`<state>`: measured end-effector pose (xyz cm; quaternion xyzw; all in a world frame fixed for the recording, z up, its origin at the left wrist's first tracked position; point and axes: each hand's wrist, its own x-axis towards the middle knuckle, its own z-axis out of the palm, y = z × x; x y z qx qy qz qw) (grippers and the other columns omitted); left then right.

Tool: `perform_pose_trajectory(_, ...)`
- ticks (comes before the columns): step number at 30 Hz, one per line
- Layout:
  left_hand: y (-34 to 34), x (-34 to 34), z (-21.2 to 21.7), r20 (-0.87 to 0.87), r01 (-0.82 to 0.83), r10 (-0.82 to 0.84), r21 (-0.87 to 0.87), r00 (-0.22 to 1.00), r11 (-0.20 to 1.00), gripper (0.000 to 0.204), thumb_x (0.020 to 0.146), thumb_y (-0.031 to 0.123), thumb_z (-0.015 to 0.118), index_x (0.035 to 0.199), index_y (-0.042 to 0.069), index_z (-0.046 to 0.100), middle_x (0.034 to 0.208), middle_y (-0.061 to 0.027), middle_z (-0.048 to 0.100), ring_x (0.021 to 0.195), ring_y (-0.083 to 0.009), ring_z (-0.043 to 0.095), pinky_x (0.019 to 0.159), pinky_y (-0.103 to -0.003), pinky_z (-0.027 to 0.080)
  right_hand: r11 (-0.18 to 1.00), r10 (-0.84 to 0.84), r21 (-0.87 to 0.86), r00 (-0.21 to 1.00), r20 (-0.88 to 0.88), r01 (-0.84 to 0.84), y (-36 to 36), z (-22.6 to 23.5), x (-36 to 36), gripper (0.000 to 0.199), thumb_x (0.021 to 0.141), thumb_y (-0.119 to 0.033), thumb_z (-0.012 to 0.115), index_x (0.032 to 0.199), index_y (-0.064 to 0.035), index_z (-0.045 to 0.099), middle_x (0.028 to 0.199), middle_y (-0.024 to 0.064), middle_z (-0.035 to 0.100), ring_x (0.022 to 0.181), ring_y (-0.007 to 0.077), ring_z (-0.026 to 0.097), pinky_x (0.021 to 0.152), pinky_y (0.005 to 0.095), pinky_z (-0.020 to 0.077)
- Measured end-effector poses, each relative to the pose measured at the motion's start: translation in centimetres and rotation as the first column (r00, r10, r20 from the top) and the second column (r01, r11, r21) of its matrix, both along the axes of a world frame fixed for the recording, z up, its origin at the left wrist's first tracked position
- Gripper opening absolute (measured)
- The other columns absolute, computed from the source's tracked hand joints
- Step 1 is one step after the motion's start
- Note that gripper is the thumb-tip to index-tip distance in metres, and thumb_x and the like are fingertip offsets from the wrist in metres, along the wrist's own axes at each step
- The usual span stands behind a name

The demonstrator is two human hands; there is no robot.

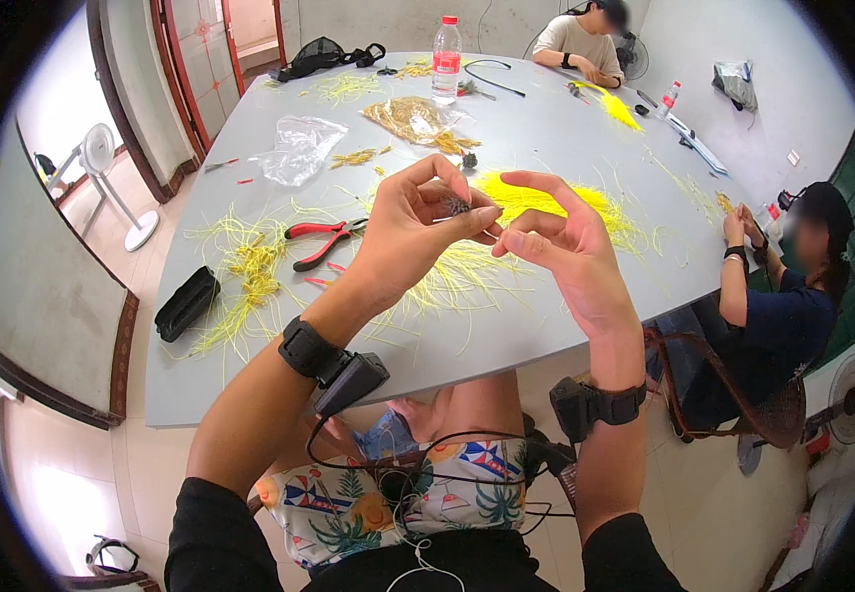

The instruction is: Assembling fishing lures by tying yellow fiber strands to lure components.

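Observation:
Raised over the near part of the table, my left hand (417,217) is closed round a small dark grey spiky piece (457,205). Close beside it, my right hand (563,235) has thumb and index finger together at the left fingertips; whatever they pinch is too small to make out. Behind and below both hands lies a bundle of bright yellow strands (585,202). Pliers with red and black handles (321,230) rest to the left of my left hand. Further left are loose yellow strands with golden ends (255,268).
A black open case (187,304) sits at the left edge. Farther back are a clear plastic bag (301,148), a bag of golden pieces (409,120) and a water bottle (445,61). Two people sit at the table (250,390), one at the far side, one at the right.

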<state>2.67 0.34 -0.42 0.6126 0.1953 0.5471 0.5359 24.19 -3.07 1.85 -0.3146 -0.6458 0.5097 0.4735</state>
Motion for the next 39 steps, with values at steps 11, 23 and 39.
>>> perform_pose_trajectory(11,0.05,-0.11,-0.05,-0.027,0.039,-0.039,-0.002,0.999,0.999,0.023,0.097,0.001,0.077,0.1,0.007,0.055,0.104,-0.0118,0.075,0.095,-0.0187,0.075,0.086,-0.036,0.065,0.999,0.03,0.03,0.998,0.047,-0.031,-0.19,0.42,0.14,0.054,0.096,-0.006,0.077,0.146,-0.0013,0.057,0.095,0.0108,0.08,0.098,0.0131,0.074,0.096,0.0293,0.0549)
perform_pose_trajectory(23,0.01,-0.1,0.2,-0.024,0.053,-0.053,-0.01,0.998,0.999,0.022,0.097,0.0,0.076,0.099,0.007,0.055,0.106,-0.0124,0.075,0.092,-0.0178,0.074,0.083,-0.034,0.063,0.999,0.025,0.033,0.999,0.04,-0.026,-0.2,0.42,0.08,0.046,0.096,-0.003,0.076,0.141,0.0019,0.062,0.098,0.0106,0.079,0.097,0.0149,0.075,0.095,0.0285,0.0572)
perform_pose_trajectory(39,-0.08,-0.03,0.3,-0.028,0.071,-0.071,-0.005,0.997,0.997,0.022,0.097,0.001,0.077,0.1,0.007,0.056,0.101,-0.0119,0.075,0.09,-0.0181,0.075,0.082,-0.034,0.064,0.996,-0.025,0.089,0.998,0.056,0.02,0.26,0.15,0.56,0.035,0.098,-0.004,0.075,0.132,0.0029,0.07,0.1,0.0122,0.079,0.097,0.0156,0.075,0.093,0.0288,0.0583)
